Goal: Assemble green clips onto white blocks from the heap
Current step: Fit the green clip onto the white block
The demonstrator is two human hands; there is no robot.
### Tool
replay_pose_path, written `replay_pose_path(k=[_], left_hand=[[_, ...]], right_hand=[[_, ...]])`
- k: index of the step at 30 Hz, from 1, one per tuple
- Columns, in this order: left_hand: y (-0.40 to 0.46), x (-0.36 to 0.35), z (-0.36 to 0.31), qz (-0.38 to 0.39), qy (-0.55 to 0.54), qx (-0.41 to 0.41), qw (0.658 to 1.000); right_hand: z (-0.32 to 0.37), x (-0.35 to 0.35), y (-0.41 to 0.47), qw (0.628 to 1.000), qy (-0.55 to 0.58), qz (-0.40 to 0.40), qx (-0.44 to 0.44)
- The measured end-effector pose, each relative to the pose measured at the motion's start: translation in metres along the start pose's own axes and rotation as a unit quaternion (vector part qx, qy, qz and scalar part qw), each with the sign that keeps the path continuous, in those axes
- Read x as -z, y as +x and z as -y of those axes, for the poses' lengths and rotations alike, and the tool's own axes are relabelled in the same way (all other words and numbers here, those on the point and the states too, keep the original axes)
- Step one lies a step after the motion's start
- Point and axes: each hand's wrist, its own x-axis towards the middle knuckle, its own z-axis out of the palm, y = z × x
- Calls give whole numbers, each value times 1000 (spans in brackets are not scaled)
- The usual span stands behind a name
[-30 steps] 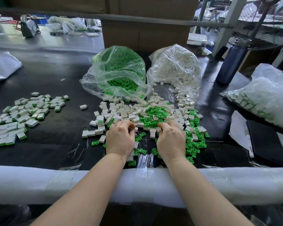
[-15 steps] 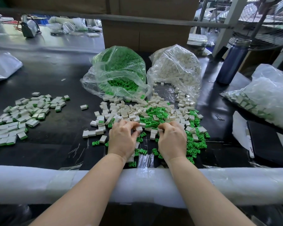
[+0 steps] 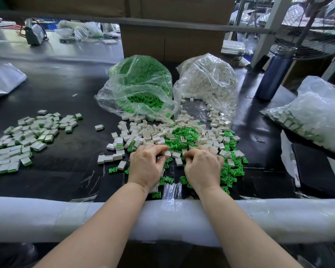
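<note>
A heap of white blocks [image 3: 143, 131] mixed with green clips [image 3: 182, 133] lies on the black table in front of me. More green clips [image 3: 230, 171] are spread to the right of my hands. My left hand [image 3: 146, 168] is at the heap's near edge and pinches a white block [image 3: 167, 153] between thumb and forefinger. My right hand [image 3: 202, 168] is close beside it with curled fingers, its tips pinching a small white piece [image 3: 184, 151]; its palm side is hidden. Finished blocks with green ends [image 3: 27, 136] lie in a pile at the left.
An open bag of green clips [image 3: 141, 84] and a bag of white blocks [image 3: 207, 80] lie behind the heap. At the right are a dark blue bottle [image 3: 273, 74], a bag of parts [image 3: 317, 113] and a black pad [image 3: 315, 171]. White foam [image 3: 46, 215] covers the near edge.
Both hands stayed at the heap's near edge. My left fingers opened slightly forward and now pinch a white block, which sits closer to my right fingertips.
</note>
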Motion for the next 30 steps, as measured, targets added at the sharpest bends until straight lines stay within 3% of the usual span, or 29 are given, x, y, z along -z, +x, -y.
replay_pose_path(k=[13, 21, 30], left_hand=[[-1, 1, -1, 10, -5, 0, 1000], [-1, 3, -3, 26, -6, -5, 1000], [-1, 5, -5, 24, -57, 2, 998]], right_hand=[[-3, -1, 1, 1000, -11, -15, -4], [-1, -1, 1, 999, -44, 23, 23], [0, 2, -1, 998, 38, -12, 47]])
